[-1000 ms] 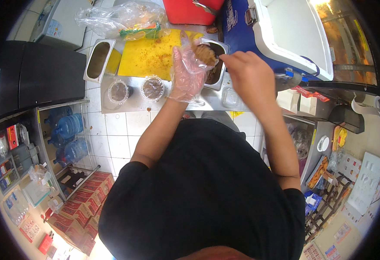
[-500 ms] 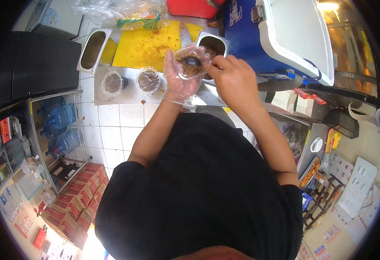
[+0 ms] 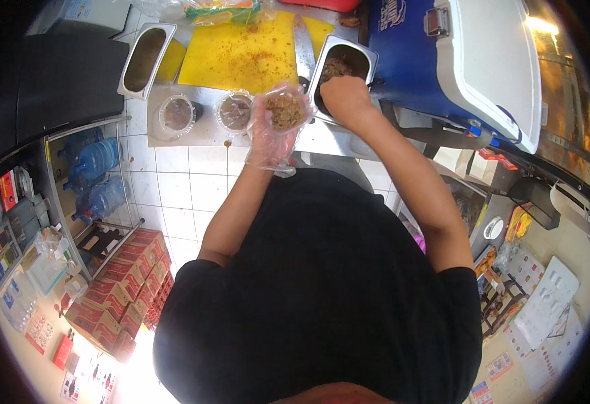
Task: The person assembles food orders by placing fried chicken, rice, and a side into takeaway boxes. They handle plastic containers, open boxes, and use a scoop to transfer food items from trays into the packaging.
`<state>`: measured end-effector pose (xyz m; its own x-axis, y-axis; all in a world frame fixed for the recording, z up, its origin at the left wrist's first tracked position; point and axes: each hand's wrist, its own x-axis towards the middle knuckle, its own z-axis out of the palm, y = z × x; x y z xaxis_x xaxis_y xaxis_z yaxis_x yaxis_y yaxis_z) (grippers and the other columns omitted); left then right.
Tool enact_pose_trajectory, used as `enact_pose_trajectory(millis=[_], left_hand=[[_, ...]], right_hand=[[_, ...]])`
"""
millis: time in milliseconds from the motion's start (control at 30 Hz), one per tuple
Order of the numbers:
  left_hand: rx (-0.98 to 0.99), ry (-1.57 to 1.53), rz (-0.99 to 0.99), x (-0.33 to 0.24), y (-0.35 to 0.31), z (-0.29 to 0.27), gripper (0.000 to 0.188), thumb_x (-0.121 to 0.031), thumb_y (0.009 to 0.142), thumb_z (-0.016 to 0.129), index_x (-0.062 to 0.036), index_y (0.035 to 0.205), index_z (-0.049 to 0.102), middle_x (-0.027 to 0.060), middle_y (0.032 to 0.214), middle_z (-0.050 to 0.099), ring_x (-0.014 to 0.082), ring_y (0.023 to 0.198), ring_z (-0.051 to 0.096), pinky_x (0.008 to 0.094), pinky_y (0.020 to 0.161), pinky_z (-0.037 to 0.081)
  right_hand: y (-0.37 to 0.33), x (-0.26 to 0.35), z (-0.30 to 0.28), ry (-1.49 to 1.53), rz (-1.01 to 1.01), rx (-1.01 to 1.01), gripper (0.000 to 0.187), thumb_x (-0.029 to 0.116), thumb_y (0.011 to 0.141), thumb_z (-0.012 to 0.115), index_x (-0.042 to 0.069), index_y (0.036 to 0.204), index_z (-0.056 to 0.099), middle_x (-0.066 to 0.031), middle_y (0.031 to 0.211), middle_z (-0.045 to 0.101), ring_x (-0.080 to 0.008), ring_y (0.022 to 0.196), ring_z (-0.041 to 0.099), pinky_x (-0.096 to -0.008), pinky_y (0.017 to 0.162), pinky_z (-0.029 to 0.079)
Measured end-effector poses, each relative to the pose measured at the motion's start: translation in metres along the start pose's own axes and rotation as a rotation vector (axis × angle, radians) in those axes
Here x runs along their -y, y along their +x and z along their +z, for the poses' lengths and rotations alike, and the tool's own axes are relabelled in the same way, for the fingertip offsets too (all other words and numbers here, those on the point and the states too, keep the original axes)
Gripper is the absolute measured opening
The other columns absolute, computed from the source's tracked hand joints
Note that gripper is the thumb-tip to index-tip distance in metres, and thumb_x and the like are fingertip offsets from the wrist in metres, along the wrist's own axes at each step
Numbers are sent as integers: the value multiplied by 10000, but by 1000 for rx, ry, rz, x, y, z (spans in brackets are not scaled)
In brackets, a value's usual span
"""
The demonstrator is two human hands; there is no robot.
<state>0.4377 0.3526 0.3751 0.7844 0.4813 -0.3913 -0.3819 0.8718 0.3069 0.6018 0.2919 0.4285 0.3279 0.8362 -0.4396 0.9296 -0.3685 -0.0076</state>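
My left hand (image 3: pixel 266 140), in a clear plastic glove, is closed around a small clear plastic cup (image 3: pixel 287 112) with brown shredded food in it. Bare and closed, my right hand (image 3: pixel 346 99) reaches into a deep metal pan (image 3: pixel 372 62) that holds more of the brown food (image 3: pixel 336 68). It grips a spoon, whose bowl is hidden beneath the hand. Two clear lidded cups of dark food, a left one (image 3: pixel 177 115) and a right one (image 3: pixel 234 111), stand on the counter left of my left hand.
A yellow cutting board (image 3: pixel 234 57) strewn with crumbs lies beyond the cups, with a knife (image 3: pixel 302 48) on its right side. Another metal pan (image 3: pixel 146 60) stands at its left. A blue and white cooler (image 3: pixel 409 74) crowds the right; a metal counter edge (image 3: pixel 160 138) runs nearest me.
My right hand has moved the spoon out of the cup and into the metal pan. The left hand has shifted slightly left and nearer, still holding the cup. The whole view has shifted a little.
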Motion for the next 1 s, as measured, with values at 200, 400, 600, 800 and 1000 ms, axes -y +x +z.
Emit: enact_pose_trajectory(millis=[200,400,600,800,1000], left_hand=[[-13,-5,-2,4,-1,4,671,-560,890,574,-46,1314,495,165,1286,548,331,1235,496,531,1092,350],[-15,-17,-1,5,-3,7,691,-587,890,555,-44,1312,491,173,1280,547,328,1227,501,539,1094,350],[-25,20,-11,1,-2,9,720,-626,890,519,-44,1313,482,178,1276,543,333,1225,503,543,1086,361],[-62,69,-25,-4,-3,9,673,-599,913,508,-48,1299,483,190,1298,521,360,1224,498,544,1068,378],[-110,203,27,-16,-8,24,576,-520,966,472,-48,1296,478,217,1326,494,394,1230,486,549,1063,385]], right_hand=[[6,-14,-10,133,44,111,168,91,781,618,16,886,725,-216,940,694,-353,906,686,-445,766,552],[9,-32,-8,381,13,161,228,129,784,571,1,891,726,-220,958,689,-366,901,680,-444,802,533],[-27,-48,-6,656,65,31,179,124,758,698,40,910,741,-161,843,708,-276,798,691,-366,746,526],[-60,-61,16,1161,160,-13,210,144,836,695,10,995,729,-52,809,702,-110,696,588,-276,647,479],[-78,-58,5,1347,212,-169,213,158,865,687,25,1026,724,-14,782,661,-81,698,541,-242,645,447]])
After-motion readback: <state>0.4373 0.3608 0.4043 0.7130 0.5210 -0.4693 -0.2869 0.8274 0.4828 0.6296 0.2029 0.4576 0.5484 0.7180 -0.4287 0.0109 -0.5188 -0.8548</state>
